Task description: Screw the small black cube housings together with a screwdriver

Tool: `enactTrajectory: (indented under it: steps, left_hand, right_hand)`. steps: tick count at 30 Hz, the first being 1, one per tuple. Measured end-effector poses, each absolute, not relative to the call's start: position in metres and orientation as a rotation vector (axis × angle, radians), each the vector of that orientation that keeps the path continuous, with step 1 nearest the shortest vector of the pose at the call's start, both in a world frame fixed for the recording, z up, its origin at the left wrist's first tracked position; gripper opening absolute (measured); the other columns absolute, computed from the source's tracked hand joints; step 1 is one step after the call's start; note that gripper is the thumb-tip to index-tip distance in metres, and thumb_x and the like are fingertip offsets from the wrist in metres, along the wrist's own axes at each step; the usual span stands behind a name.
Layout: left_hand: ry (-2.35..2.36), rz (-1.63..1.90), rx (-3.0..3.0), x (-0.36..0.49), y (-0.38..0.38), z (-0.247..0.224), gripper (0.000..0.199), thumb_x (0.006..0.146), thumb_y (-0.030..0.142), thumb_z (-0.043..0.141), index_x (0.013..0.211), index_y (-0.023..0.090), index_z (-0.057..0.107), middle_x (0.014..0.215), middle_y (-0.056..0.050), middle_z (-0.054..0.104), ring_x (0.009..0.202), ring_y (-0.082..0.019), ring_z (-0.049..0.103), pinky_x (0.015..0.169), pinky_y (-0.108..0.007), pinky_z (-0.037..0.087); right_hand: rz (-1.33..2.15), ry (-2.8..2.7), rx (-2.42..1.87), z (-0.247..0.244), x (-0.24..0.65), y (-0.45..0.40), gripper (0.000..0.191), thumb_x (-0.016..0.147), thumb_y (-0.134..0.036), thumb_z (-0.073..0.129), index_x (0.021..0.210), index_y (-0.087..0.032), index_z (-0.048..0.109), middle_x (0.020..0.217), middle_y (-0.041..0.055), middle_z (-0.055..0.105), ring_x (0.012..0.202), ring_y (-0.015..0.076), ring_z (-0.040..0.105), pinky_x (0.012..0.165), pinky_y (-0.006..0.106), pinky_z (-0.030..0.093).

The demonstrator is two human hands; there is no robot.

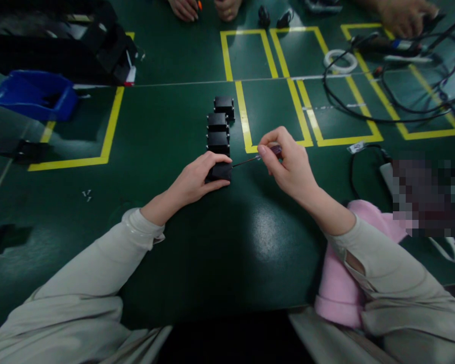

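Note:
My left hand (198, 177) grips a small black box (220, 172) on the green table, thumb along its near side and fingers over its far side. Between the fingers of my right hand (290, 164) is the handle of a screwdriver (246, 162). Its thin shaft points left, and the tip meets the right side of the box, where a small screw may sit. Beyond my left hand, several similar black boxes (217, 138) stand in a row leading away from me, with small bright screws at their sides.
Yellow tape (244, 116) marks rectangles on the table. A blue bin (34, 96) is at the left. Black cables (364, 120) and a white tape ring (340, 61) lie at the right. Pink cloth (341, 283) is by my right arm. Other people's hands (405, 17) are across the table.

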State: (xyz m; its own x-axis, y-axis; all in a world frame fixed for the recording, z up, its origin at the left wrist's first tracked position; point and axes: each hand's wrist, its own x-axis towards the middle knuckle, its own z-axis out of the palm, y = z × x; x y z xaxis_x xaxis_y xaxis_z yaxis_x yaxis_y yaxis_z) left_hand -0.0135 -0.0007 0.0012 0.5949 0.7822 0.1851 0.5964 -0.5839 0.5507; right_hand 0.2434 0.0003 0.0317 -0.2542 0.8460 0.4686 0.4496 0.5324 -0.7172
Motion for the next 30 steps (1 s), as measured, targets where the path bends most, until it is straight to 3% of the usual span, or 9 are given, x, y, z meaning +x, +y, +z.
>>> enactTrajectory:
  steps: [8, 14, 18, 23, 30]
  left_hand:
    - [1.080, 0.588, 2.413, -0.0132, 0.0007, 0.0011, 0.044, 0.095, 0.037, 0.067, 0.133, 0.022, 0.051, 0.127, -0.008, 0.061, 0.116, -0.024, 0.061, 0.099, -0.036, 0.049]
    - [1.085, 0.597, 2.406, -0.0130, -0.0002, 0.0013, 0.045, 0.093, 0.036, 0.069, 0.132, 0.021, 0.052, 0.127, -0.008, 0.062, 0.117, -0.024, 0.062, 0.100, -0.036, 0.049]
    - [1.094, 0.578, 2.395, -0.0128, -0.0003, 0.0020, 0.044, 0.093, 0.037, 0.069, 0.131, 0.021, 0.052, 0.128, -0.008, 0.061, 0.118, -0.024, 0.061, 0.101, -0.037, 0.048]
    - [1.090, 0.580, 2.401, -0.0130, 0.0007, 0.0018, 0.045, 0.093, 0.037, 0.070, 0.130, 0.021, 0.052, 0.127, -0.008, 0.061, 0.117, -0.024, 0.061, 0.099, -0.036, 0.048]
    - [1.086, 0.587, 2.402, -0.0125, 0.0005, 0.0007, 0.043, 0.093, 0.036, 0.069, 0.130, 0.021, 0.052, 0.126, -0.007, 0.061, 0.117, -0.023, 0.061, 0.100, -0.034, 0.047]
  right_hand:
    - [0.582, -1.879, -1.066, 0.0332, 0.2422, -0.0006, 0.005, 0.099, -0.028, 0.048, 0.099, -0.024, 0.051, 0.069, -0.0057, 0.053, 0.057, 0.0100, 0.055, 0.057, 0.028, 0.041]
    - [0.596, -1.883, -1.065, 0.0335, 0.2425, -0.0002, 0.015, 0.100, -0.034, 0.051, 0.090, -0.023, 0.051, 0.060, -0.0081, 0.047, 0.050, 0.0087, 0.050, 0.054, 0.027, 0.036]
    - [0.597, -1.881, -1.054, 0.0346, 0.2420, -0.0007, 0.010, 0.100, -0.029, 0.049, 0.091, -0.023, 0.051, 0.059, -0.0083, 0.047, 0.050, 0.0087, 0.050, 0.055, 0.027, 0.037]
    - [0.591, -1.879, -1.058, 0.0352, 0.2420, -0.0011, 0.003, 0.096, -0.021, 0.048, 0.097, -0.023, 0.051, 0.070, -0.0056, 0.054, 0.056, 0.0087, 0.054, 0.057, 0.027, 0.041]
    - [0.612, -1.909, -1.082, 0.0359, 0.2431, -0.0017, 0.015, 0.099, -0.032, 0.051, 0.088, -0.023, 0.050, 0.059, -0.0079, 0.047, 0.049, 0.0079, 0.048, 0.054, 0.027, 0.035]
